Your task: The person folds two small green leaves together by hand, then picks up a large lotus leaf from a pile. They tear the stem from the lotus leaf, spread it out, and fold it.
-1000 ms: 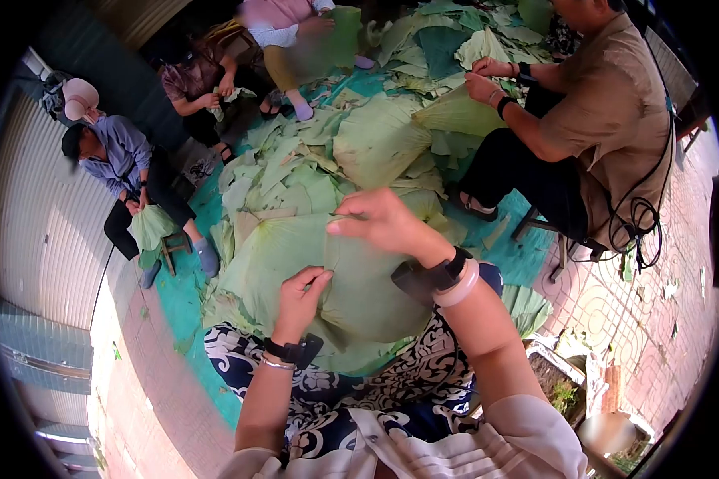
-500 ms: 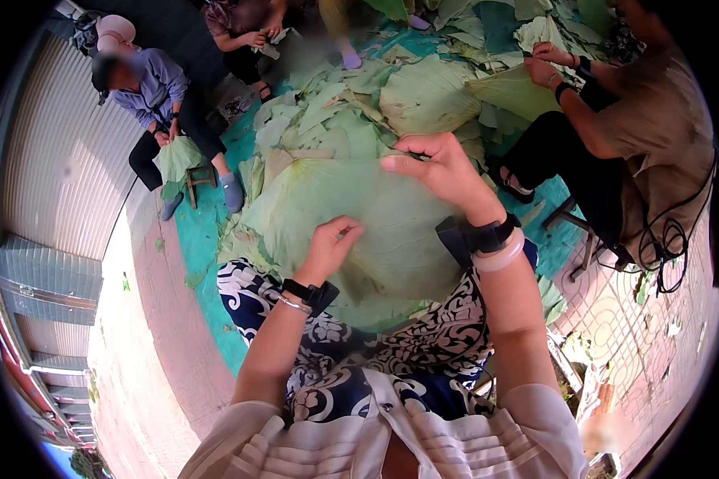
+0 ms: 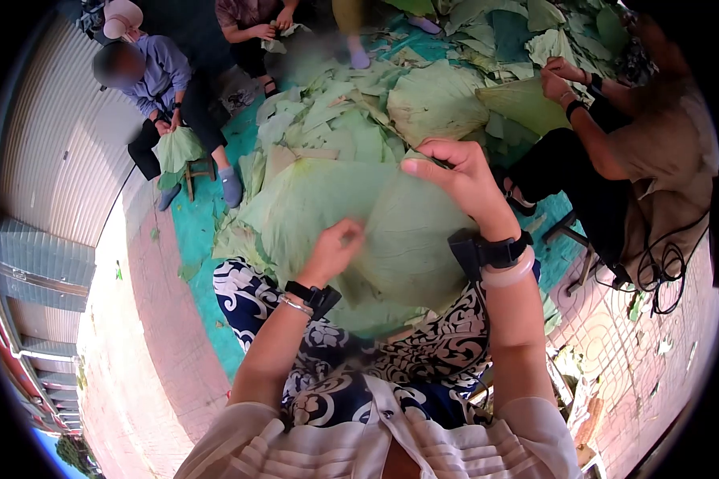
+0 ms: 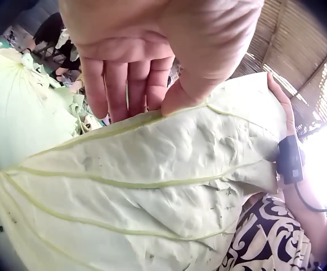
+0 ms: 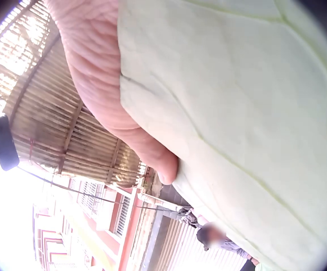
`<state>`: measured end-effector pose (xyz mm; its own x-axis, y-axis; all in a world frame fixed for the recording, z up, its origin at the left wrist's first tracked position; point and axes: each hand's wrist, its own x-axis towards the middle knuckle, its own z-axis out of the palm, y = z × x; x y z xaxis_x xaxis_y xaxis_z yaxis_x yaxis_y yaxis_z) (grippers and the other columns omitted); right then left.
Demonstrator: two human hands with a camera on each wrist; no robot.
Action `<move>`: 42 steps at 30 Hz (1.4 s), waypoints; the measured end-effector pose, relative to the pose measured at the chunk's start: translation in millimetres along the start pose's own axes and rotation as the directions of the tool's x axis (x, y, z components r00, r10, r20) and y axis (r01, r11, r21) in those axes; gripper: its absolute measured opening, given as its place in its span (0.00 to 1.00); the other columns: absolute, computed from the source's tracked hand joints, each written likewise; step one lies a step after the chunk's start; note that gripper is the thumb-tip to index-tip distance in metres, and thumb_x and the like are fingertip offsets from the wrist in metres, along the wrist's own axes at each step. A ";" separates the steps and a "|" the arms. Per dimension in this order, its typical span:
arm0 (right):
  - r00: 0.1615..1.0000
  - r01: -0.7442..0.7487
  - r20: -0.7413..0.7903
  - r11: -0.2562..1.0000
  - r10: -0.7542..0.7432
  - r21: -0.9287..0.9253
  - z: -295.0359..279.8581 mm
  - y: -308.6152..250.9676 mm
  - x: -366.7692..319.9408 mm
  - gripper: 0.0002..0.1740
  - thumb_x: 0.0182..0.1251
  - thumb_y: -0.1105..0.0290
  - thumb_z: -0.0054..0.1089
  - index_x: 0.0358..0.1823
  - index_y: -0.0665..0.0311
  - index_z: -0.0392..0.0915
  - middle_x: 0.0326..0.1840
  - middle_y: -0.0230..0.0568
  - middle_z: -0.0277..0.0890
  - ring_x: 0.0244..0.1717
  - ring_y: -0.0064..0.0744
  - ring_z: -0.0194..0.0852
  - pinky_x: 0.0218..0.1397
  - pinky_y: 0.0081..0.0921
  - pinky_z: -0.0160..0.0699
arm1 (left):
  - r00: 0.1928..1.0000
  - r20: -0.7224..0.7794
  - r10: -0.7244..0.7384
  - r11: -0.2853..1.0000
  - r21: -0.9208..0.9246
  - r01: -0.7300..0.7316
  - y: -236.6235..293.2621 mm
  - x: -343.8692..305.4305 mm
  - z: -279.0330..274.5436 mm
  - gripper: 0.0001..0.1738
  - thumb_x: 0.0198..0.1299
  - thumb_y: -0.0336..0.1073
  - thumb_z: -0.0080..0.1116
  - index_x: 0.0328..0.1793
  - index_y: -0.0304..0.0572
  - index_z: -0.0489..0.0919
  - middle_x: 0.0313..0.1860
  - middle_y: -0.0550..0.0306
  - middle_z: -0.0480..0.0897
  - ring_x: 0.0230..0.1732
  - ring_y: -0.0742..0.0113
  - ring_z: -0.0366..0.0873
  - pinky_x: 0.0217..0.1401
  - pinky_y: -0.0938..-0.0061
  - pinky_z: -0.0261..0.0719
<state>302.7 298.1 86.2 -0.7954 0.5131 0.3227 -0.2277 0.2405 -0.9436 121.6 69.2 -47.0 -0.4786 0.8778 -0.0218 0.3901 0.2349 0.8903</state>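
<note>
A large pale green lotus leaf (image 3: 423,239) with raised veins hangs over the person's lap. My right hand (image 3: 459,172) pinches its upper edge between thumb and fingers; in the right wrist view the thumb lies along the leaf (image 5: 225,130). My left hand (image 3: 335,249) is lower and to the left, at the leaf's folded edge. In the left wrist view its thumb presses the near side of the leaf (image 4: 141,186) along a vein, the other fingers behind the fold. Under the held leaf spreads another lotus leaf (image 3: 307,195) on a heap.
A heap of leaves (image 3: 343,112) covers a teal ground sheet (image 3: 196,247). A person in a brown shirt (image 3: 655,128) sits at the right on a stool (image 3: 571,231), holding a leaf. Another seated person (image 3: 164,76) is at the left; others are at the back.
The head view has swung, so the scene sits lower and further right than a second ago. The left hand has moved slightly down the leaf; the right keeps its grip.
</note>
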 end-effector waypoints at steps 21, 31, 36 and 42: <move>0.996 -0.014 -0.081 0.996 0.021 0.084 -5.7 -2.6 2.3 0.11 0.67 0.69 0.70 0.35 0.72 0.81 0.29 0.23 0.72 0.34 0.13 0.65 0.37 0.19 0.67 | 0.993 -0.031 -0.112 0.960 -0.260 0.100 5.1 5.3 -14.6 0.06 0.62 0.29 0.70 0.39 0.39 0.82 0.32 0.71 0.79 0.35 0.81 0.72 0.43 0.81 0.72; 0.991 0.023 -0.134 1.000 -0.021 0.019 -8.4 7.0 5.4 0.12 0.66 0.69 0.70 0.35 0.72 0.81 0.26 0.27 0.71 0.32 0.16 0.64 0.38 0.20 0.68 | 0.998 -0.041 -0.040 0.977 -0.210 0.031 -15.6 12.8 -13.4 0.07 0.62 0.30 0.70 0.39 0.35 0.82 0.30 0.71 0.80 0.32 0.82 0.72 0.38 0.82 0.73; 0.992 0.009 -0.124 1.000 -0.010 -0.006 -8.2 10.2 5.9 0.14 0.66 0.67 0.70 0.34 0.73 0.80 0.25 0.29 0.67 0.31 0.17 0.62 0.36 0.21 0.66 | 0.997 -0.071 -0.038 0.988 -0.155 0.026 -15.1 11.8 -14.0 0.07 0.61 0.30 0.71 0.37 0.36 0.82 0.29 0.70 0.80 0.32 0.82 0.72 0.35 0.82 0.73; 0.990 -0.004 -0.138 0.999 -0.002 -0.043 -10.8 11.7 6.4 0.15 0.66 0.66 0.71 0.33 0.73 0.79 0.23 0.30 0.63 0.30 0.18 0.60 0.34 0.22 0.66 | 0.995 0.016 -0.102 0.976 -0.191 0.103 -20.7 10.0 -14.5 0.07 0.61 0.27 0.71 0.36 0.38 0.81 0.32 0.70 0.80 0.33 0.81 0.74 0.41 0.81 0.75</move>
<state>301.0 313.0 78.0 -0.7097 0.6213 0.3321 -0.2005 0.2737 -0.9407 97.4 67.1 -59.0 -0.5033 0.8558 -0.1196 0.1809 0.2397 0.9538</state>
